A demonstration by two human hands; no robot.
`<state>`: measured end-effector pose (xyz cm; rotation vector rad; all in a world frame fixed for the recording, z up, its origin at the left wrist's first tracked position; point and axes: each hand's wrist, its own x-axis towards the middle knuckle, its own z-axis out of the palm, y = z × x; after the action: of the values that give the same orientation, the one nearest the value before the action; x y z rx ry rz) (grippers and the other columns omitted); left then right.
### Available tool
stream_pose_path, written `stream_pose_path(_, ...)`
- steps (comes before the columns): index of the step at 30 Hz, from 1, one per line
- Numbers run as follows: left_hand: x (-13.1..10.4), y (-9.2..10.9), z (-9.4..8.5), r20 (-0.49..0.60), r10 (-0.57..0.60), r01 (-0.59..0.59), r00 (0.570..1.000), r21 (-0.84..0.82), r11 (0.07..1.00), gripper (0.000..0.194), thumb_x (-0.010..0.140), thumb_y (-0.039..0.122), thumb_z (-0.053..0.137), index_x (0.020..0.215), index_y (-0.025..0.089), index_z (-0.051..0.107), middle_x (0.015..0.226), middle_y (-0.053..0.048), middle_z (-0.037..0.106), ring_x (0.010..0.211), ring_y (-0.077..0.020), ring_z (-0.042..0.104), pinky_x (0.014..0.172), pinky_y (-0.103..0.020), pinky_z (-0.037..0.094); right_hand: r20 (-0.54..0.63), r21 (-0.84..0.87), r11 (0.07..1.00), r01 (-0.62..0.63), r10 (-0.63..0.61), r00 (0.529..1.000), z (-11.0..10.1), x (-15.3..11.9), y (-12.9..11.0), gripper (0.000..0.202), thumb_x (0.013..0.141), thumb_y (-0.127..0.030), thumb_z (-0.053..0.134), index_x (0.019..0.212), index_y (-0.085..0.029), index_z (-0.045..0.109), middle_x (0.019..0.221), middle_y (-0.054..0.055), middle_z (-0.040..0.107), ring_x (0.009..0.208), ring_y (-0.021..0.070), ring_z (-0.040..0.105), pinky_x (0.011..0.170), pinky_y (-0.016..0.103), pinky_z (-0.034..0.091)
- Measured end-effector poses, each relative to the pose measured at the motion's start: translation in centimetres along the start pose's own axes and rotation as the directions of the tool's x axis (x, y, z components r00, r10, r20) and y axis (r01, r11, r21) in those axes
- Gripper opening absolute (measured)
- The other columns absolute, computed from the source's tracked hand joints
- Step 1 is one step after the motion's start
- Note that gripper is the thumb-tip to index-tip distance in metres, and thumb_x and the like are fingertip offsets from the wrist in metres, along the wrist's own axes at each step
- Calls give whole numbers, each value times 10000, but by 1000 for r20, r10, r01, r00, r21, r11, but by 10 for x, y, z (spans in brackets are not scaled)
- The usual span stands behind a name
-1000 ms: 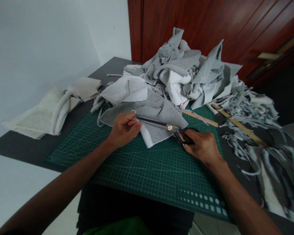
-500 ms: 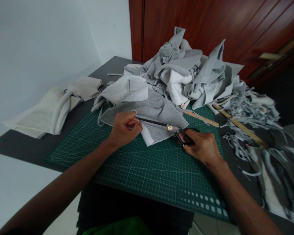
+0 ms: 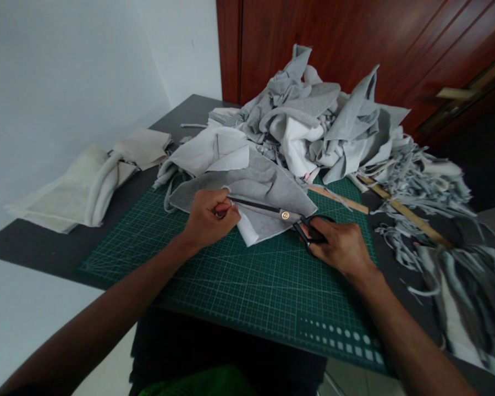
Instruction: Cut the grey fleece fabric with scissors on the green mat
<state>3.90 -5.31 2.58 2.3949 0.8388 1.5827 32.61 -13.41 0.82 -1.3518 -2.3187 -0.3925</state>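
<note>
The right hand [image 3: 340, 245] holds scissors [image 3: 285, 215] over grey cloth [image 3: 268, 180]. From the scissors, the left hand [image 3: 212, 217] is at nine o'clock, closed, just at their end; a pile [image 3: 303, 104] is at twelve.

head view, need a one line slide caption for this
Right hand holds black-handled scissors over gray cloth on a green cutting mat; left hand pinches it near the blades.

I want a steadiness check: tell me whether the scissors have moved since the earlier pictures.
No, not visibly: judged against the mat, the scissors show no clear shift either way, gripped in the right hand.
</note>
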Motion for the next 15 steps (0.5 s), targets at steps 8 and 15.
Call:
stream_pose_path(8,0,2,-1,15,-66,66,998,-10,998,364,676,94,554,502,202,253,416,87,266,377,-54,260,406,-236,221,0,-2,1000,-20,20,1000,1,0,-1,116,806,-194,512,796,-191,628,573,-13,600,494,120,513,519,255,274)
stream_pose_path(15,1,3,-1,38,-157,159,987,-51,986,361,674,112,540,493,202,241,411,83,267,382,-53,240,411,-238,212,-13,36,999,-21,21,1000,2,0,-2,106,809,-199,524,765,-192,619,553,-24,581,463,109,497,500,248,280)
